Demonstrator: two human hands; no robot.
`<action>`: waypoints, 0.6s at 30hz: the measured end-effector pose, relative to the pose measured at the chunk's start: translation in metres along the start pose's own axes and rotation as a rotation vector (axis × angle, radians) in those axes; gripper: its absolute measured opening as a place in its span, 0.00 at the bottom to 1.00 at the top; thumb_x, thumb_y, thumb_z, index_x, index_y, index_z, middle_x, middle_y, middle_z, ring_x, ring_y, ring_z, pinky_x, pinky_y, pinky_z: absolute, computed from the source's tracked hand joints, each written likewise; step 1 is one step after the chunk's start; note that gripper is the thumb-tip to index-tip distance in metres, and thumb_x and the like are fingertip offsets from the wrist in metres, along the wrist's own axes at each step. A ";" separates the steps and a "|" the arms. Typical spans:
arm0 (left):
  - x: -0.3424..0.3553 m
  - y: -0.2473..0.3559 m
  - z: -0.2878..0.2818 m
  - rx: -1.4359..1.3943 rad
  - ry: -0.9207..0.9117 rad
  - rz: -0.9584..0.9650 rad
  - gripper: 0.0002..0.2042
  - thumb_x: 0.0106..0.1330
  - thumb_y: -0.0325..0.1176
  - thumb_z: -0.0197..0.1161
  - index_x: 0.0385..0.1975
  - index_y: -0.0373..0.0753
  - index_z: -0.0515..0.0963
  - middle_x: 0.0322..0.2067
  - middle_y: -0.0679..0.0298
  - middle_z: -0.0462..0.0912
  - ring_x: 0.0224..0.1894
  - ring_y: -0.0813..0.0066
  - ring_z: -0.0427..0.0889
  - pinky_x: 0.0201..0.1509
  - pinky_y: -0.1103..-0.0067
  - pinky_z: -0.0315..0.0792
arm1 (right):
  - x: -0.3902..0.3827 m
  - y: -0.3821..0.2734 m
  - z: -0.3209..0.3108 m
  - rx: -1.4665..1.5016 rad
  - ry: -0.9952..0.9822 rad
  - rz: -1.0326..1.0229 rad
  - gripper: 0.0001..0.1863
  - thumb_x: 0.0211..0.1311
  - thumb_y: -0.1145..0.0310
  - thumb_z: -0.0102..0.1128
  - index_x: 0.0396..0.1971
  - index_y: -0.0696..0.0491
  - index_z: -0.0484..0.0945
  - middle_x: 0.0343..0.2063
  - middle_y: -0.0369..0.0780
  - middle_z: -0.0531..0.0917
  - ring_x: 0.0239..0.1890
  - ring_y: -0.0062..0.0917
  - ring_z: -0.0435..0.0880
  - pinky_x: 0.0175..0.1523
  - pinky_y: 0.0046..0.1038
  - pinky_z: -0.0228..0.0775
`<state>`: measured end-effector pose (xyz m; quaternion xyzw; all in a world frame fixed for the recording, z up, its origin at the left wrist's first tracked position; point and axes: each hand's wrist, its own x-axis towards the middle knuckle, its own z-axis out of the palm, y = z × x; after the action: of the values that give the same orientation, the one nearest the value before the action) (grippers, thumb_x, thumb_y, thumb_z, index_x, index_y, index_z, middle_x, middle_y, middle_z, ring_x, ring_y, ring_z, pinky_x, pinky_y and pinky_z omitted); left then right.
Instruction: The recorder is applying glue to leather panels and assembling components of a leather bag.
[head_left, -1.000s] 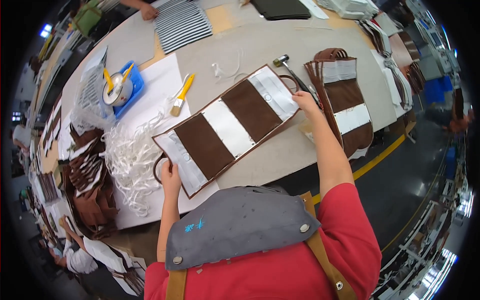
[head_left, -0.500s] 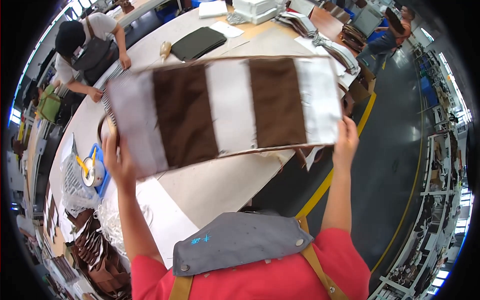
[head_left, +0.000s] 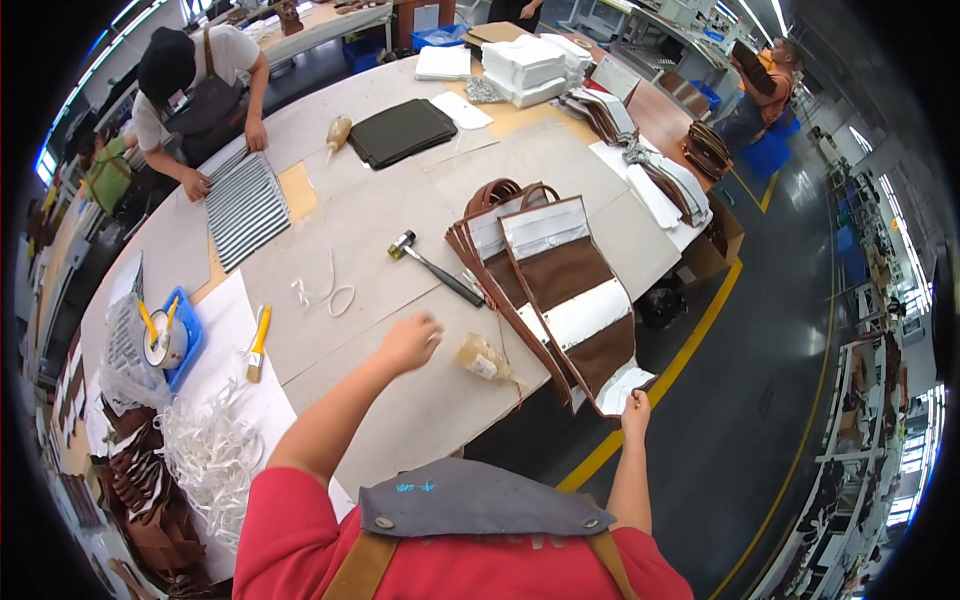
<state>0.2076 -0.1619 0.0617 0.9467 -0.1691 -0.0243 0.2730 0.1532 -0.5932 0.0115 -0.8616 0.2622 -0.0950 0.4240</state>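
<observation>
My right hand (head_left: 634, 414) pinches the near corner of a long brown and white bag panel (head_left: 592, 318). The panel has dark brown edging and lies over a stack of similar brown pieces (head_left: 497, 262) with looped handles, its near end hanging past the table edge. Over the table my left hand (head_left: 410, 343) is off the panel, fingers loosely bent and slightly blurred, with nothing visible in it. Close to that hand are a clear bottle (head_left: 482, 357) of yellowish content lying on its side and a hammer (head_left: 438, 270) with a black handle.
A brush (head_left: 259, 345), a blue tray (head_left: 187, 340) with a white pot, and a heap of white strips (head_left: 207, 450) lie left. Across the table a co-worker handles a striped sheet (head_left: 246, 208). Dark green pieces (head_left: 402, 132) and white stacks (head_left: 525, 70) stand at the back.
The panel, held up in both hands before, has come down to the right onto the stack. My left hand has let go and moved right over the table; the right still grips a corner.
</observation>
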 end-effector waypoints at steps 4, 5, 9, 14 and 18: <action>-0.090 -0.026 -0.004 -0.097 0.095 -0.343 0.07 0.52 0.31 0.52 0.28 0.39 0.74 0.31 0.56 0.72 0.35 0.58 0.72 0.39 0.71 0.67 | 0.007 -0.021 0.008 -0.076 -0.062 -0.001 0.08 0.52 0.74 0.45 0.33 0.60 0.68 0.27 0.43 0.75 0.30 0.27 0.74 0.37 0.24 0.64; -0.108 -0.029 -0.006 -0.099 0.133 -0.366 0.07 0.52 0.31 0.52 0.28 0.39 0.74 0.31 0.56 0.72 0.35 0.58 0.72 0.39 0.71 0.67 | 0.012 -0.016 0.005 -0.073 -0.053 -0.007 0.08 0.52 0.74 0.45 0.33 0.60 0.68 0.27 0.43 0.75 0.30 0.27 0.74 0.37 0.24 0.64; -0.148 -0.029 -0.003 -0.160 0.105 -0.499 0.07 0.53 0.31 0.51 0.28 0.39 0.75 0.31 0.56 0.73 0.35 0.58 0.72 0.39 0.72 0.67 | 0.023 0.013 0.002 -0.118 -0.162 0.032 0.08 0.51 0.75 0.46 0.31 0.60 0.68 0.25 0.44 0.76 0.29 0.28 0.75 0.36 0.24 0.65; -0.133 -0.019 0.014 -0.293 0.177 -0.494 0.07 0.55 0.30 0.50 0.28 0.38 0.75 0.30 0.56 0.73 0.34 0.60 0.73 0.38 0.75 0.67 | 0.011 -0.006 -0.007 -0.126 -0.151 -0.018 0.07 0.49 0.75 0.48 0.30 0.61 0.68 0.23 0.43 0.76 0.27 0.26 0.75 0.34 0.25 0.65; -0.077 0.009 0.017 -0.358 0.211 -0.300 0.07 0.56 0.29 0.49 0.29 0.36 0.74 0.29 0.57 0.73 0.33 0.62 0.72 0.37 0.75 0.66 | 0.014 -0.012 -0.023 -0.106 -0.199 0.031 0.06 0.50 0.75 0.47 0.28 0.60 0.68 0.21 0.40 0.75 0.25 0.23 0.74 0.32 0.22 0.65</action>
<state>0.1299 -0.1519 0.0479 0.8952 0.0094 0.0049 0.4456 0.1608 -0.6108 0.0347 -0.8838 0.2365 0.0116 0.4034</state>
